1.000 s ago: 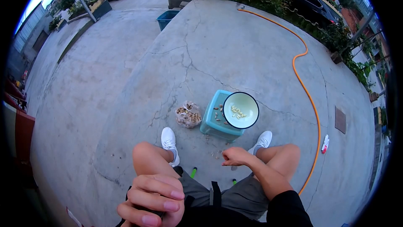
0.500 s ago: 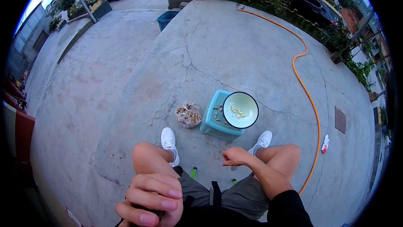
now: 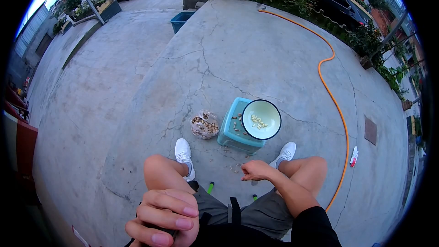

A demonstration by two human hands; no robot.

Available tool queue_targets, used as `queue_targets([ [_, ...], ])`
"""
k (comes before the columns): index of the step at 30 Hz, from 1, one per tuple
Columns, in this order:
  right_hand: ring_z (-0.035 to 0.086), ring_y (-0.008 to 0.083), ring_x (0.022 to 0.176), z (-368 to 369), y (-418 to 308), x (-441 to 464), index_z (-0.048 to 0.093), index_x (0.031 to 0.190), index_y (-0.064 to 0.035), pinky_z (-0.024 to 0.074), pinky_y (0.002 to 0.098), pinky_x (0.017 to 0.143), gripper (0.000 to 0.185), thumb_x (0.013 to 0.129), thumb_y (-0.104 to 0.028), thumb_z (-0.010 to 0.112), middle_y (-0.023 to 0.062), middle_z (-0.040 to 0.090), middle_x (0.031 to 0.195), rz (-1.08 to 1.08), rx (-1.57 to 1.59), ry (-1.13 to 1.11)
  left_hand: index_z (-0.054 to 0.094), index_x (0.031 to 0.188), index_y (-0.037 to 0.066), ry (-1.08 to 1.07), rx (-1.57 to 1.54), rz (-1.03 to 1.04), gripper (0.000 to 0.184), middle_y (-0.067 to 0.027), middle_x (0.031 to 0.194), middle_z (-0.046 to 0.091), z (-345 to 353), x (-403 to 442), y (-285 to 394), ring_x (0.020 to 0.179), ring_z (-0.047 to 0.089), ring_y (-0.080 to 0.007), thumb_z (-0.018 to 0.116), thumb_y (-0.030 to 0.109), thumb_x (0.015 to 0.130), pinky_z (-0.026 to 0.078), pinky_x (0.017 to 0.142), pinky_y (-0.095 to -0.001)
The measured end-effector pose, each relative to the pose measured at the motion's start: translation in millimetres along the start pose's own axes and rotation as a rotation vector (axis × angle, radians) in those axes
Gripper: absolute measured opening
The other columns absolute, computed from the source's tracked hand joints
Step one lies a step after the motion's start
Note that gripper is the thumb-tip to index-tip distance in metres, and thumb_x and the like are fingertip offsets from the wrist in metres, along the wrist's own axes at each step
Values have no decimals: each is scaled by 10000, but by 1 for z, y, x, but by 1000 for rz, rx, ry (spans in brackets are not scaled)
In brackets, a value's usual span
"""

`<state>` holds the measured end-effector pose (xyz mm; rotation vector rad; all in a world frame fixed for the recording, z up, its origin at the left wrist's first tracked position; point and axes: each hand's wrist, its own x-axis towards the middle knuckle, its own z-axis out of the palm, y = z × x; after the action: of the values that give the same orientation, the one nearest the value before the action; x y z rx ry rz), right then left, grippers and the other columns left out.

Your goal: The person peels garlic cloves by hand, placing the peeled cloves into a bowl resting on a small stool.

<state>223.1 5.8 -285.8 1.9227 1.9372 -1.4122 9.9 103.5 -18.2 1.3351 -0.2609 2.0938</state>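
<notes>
My left hand [image 3: 168, 217] is close to the camera at the bottom, its fingers curled around a dark object [image 3: 172, 231] that is mostly hidden. Between my knees, my right hand [image 3: 257, 170] is closed and held low in front of the stool; whatever its fingers hold is hidden. Ahead of it stands a light-blue plastic stool [image 3: 240, 143]. On the stool's right part rests a pale enamel bowl [image 3: 270, 110] with a dark rim, holding several small whitish pieces [image 3: 259, 122]. Small brownish pieces [image 3: 236, 122] lie on the stool top beside the bowl.
A clear plastic bag [image 3: 204, 125] of brownish pieces sits left of the stool. Small scraps lie on the concrete between my white shoes [image 3: 183, 152]. An orange hose [image 3: 338, 105] curves along the right. Farther off are a blue-green bin [image 3: 181, 21], plants and parked cars.
</notes>
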Motion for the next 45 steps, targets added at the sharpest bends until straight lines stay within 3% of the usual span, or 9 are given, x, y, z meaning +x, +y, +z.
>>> queue_targets([
  [8, 632, 363, 814, 7, 7, 3, 593, 837, -63, 471, 467, 664, 386, 830, -432, 706, 145, 652, 801, -25, 9, 31, 471, 1331, 161, 58, 12, 34, 559, -155, 1072, 529, 4, -1, -6, 710, 553, -301, 341, 582, 987, 490, 472, -412],
  [10, 632, 364, 812, 6, 10, 6, 591, 836, -62, 471, 467, 662, 387, 826, -431, 710, 145, 651, 798, -28, -1, 33, 492, 948, 50, -6, 45, 21, 118, -51, 984, 533, -1, 0, -12, 665, 609, -163, 605, 82, 940, 590, 538, -298],
  [14, 634, 366, 805, 9, 10, 6, 585, 831, -62, 469, 471, 649, 392, 817, -430, 720, 146, 647, 787, 7, 19, 28, 487, 930, 45, -5, 71, 52, 136, -46, 986, 534, -2, -1, -8, 651, 606, -168, 610, 102, 940, 585, 528, -300],
  [16, 647, 371, 821, 8, 9, 6, 617, 843, -62, 489, 476, 668, 387, 816, -434, 722, 152, 667, 815, 21, -2, 30, 473, 1349, 162, 7, -49, 5, 563, -150, 1087, 531, 1, -1, -3, 733, 553, -295, 342, 578, 994, 499, 498, -414],
  [20, 645, 356, 811, 4, 6, 3, 607, 835, -80, 483, 468, 653, 378, 816, -442, 715, 136, 663, 806, 51, -35, -13, 473, 1367, 163, -63, -30, -23, 574, -146, 1104, 534, -1, 1, -5, 762, 558, -294, 338, 579, 997, 506, 521, -421],
  [26, 648, 359, 813, 7, 10, 4, 615, 839, -90, 490, 472, 663, 373, 820, -450, 710, 134, 670, 809, 25, -34, 37, 467, 1382, 163, 19, -44, 46, 592, -147, 1079, 548, 1, -2, -6, 772, 564, -300, 332, 586, 990, 501, 515, -426],
  [28, 658, 368, 843, 2, 5, 1, 632, 856, -72, 506, 478, 685, 382, 820, -443, 714, 150, 682, 837, 64, -33, 29, 468, 1384, 165, -53, -68, -52, 590, -147, 1068, 555, -4, -1, 0, 771, 567, -300, 339, 584, 989, 500, 516, -423],
  [38, 674, 390, 918, -2, 1, 1, 670, 895, -44, 544, 483, 743, 401, 816, -434, 718, 193, 699, 927, 146, -62, 19, 509, 1343, 175, 11, -24, -33, 532, -99, 1109, 576, 0, -1, -2, 795, 591, -266, 321, 543, 1007, 515, 545, -408],
  [45, 677, 396, 898, 4, 9, 2, 685, 897, -39, 545, 492, 736, 425, 811, -454, 718, 197, 703, 917, 129, -115, 1, 514, 1327, 173, -95, -60, -160, 502, -113, 1132, 568, -14, -2, 6, 814, 591, -300, 324, 516, 1012, 521, 589, -421],
])
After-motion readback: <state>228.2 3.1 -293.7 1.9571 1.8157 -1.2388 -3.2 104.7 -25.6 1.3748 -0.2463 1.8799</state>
